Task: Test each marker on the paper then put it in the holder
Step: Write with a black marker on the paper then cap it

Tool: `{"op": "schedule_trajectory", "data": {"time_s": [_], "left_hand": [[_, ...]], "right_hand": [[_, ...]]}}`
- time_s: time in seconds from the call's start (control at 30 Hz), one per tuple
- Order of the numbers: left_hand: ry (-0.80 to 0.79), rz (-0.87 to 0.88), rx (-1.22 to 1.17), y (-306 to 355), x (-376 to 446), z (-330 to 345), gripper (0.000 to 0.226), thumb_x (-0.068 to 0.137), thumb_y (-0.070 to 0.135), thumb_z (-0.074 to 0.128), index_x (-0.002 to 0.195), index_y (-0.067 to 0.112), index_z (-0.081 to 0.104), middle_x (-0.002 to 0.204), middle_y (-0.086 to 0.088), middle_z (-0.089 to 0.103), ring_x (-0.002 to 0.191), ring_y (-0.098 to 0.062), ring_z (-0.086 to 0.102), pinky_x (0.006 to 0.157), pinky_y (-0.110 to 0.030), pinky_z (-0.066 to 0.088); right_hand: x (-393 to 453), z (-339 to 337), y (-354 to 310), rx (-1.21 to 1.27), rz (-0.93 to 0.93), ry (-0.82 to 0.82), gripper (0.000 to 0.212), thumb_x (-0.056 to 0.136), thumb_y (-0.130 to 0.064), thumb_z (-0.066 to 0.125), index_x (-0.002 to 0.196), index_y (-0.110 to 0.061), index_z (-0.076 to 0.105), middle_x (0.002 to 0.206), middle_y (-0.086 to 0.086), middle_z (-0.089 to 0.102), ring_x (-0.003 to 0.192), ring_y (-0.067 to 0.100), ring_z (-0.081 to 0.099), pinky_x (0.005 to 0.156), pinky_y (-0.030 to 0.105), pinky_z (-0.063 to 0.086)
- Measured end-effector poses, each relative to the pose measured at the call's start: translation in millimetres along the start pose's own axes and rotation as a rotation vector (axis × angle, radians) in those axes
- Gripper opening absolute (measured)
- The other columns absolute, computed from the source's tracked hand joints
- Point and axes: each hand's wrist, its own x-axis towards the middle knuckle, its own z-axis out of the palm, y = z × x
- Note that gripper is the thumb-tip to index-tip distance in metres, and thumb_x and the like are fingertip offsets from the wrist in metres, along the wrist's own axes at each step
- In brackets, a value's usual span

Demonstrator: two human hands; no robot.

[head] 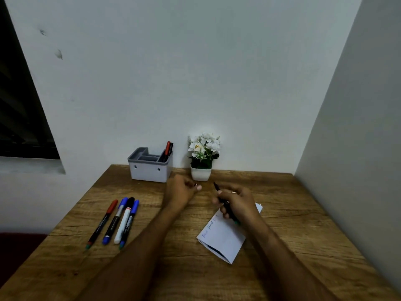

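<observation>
While the right hand (236, 203) has its fingers curled round a dark marker (225, 203) just above the near end of the folded paper (223, 240), the marker's bare-looking tip points up and away toward the flower pot (200, 173), so the likeliest trouble is ink landing where it should not: if the tip is indeed uncapped, a swing toward the holder could drag it across the desk (282, 213) or the fingers. The left hand (183, 189) hangs just in front of the holder (149, 168), fingers curled in with something small and reddish pinched near the fingertips; it may be the cap, though it is too small to tell. If it is the cap, a hurried attempt to join the two in mid-air could miss and mark the skin, or the cap could slip and roll off the desk. The holder stands at the back edge against the wall, with a red marker (167, 148) and a dark one beside it already upright in its right-hand compartment, just beside the flower pot; a reach with the marker held long could knock the flowers or tip the light-looking holder. The paper lies loose and shows some blue writing along its left side, so a firm stroke without a steadying hand might push it along rather than leave a line. Four more markers (117, 220) lie side by side well to the left, near the desk's edge, where a passing forearm could sweep them off.
</observation>
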Motion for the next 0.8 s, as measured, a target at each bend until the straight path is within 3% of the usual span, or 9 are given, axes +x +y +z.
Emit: {"op": "schedule_trajectory", "data": {"time_s": [0.07,0.17,0.27,0.33,0.43,0.53,0.63,0.73,0.8], "left_hand": [[-0.007,0.045,0.111,-5,1,8,0.025,0.074,0.039,0.083,0.089,0.019,0.078,0.083,0.005,0.074,0.071,-0.004,0.064,0.060,-0.019,0.049],[-0.016,0.052,0.173,-8,-2,14,0.027,0.073,0.039,0.084,0.089,0.019,0.076,0.086,0.004,0.073,0.074,-0.005,0.064,0.066,-0.024,0.053],[0.004,0.064,0.181,-9,-7,15,0.029,0.076,0.036,0.083,0.093,0.015,0.075,0.086,0.003,0.071,0.074,-0.006,0.062,0.061,-0.020,0.047],[0.066,0.104,0.206,-8,-12,14,0.030,0.078,0.036,0.081,0.097,0.015,0.073,0.092,0.003,0.071,0.081,-0.008,0.063,0.067,-0.023,0.051],[0.090,0.238,0.164,-3,-25,10,0.017,0.083,0.022,0.076,0.100,0.018,0.074,0.098,0.006,0.072,0.085,-0.004,0.062,0.075,-0.021,0.053],[-0.050,0.360,0.106,1,-43,9,0.018,0.086,0.017,0.070,0.102,0.021,0.077,0.099,0.011,0.074,0.087,0.002,0.064,0.081,-0.017,0.054],[-0.185,0.423,0.149,-1,-55,11,0.028,0.089,0.021,0.066,0.116,0.022,0.073,0.111,0.011,0.073,0.098,0.000,0.064,0.085,-0.013,0.048],[-0.295,0.470,0.155,-3,-64,11,0.033,0.091,0.020,0.064,0.124,0.020,0.069,0.118,0.006,0.071,0.106,-0.007,0.064,0.093,-0.027,0.052],[-0.313,0.476,0.176,-5,-65,11,0.039,0.091,0.021,0.065,0.130,0.018,0.065,0.129,0.004,0.066,0.118,-0.009,0.060,0.101,-0.028,0.048]], "right_hand": [[-3,-3,-2,0.076,-0.051,-0.003,0.024,0.099,-0.002,0.061,0.116,-0.014,0.073,0.076,0.015,0.076,0.046,0.018,0.057,0.042,0.025,0.045],[-3,-12,-5,0.197,-0.037,-0.025,0.022,0.103,-0.003,0.055,0.115,-0.006,0.074,0.088,0.021,0.077,0.056,0.022,0.065,0.049,0.030,0.053],[1,-20,-6,0.434,0.022,-0.103,0.027,0.108,-0.002,0.043,0.120,0.001,0.067,0.107,0.026,0.077,0.077,0.028,0.075,0.066,0.034,0.064],[2,-26,-4,0.485,0.020,-0.136,0.025,0.105,0.005,0.045,0.122,0.004,0.063,0.113,0.024,0.077,0.087,0.026,0.077,0.073,0.031,0.066],[0,-31,0,0.354,-0.018,-0.079,0.024,0.099,0.007,0.057,0.120,0.000,0.065,0.108,0.019,0.079,0.073,0.020,0.076,0.059,0.027,0.063],[-1,-33,7,0.262,-0.074,-0.022,0.018,0.100,-0.006,0.063,0.115,-0.004,0.072,0.099,0.021,0.079,0.060,0.020,0.068,0.046,0.026,0.053],[-2,-33,16,0.155,-0.146,0.037,0.020,0.097,-0.016,0.070,0.103,0.002,0.076,0.090,0.023,0.077,0.055,0.019,0.059,0.045,0.028,0.045],[-4,-34,22,0.025,-0.201,0.078,0.024,0.093,-0.015,0.076,0.089,0.009,0.074,0.083,0.021,0.077,0.049,0.020,0.059,0.046,0.029,0.047],[-5,-36,25,-0.034,-0.212,0.087,0.018,0.090,-0.009,0.078,0.088,0.008,0.073,0.079,0.021,0.077,0.051,0.027,0.061,0.049,0.031,0.051]]}}
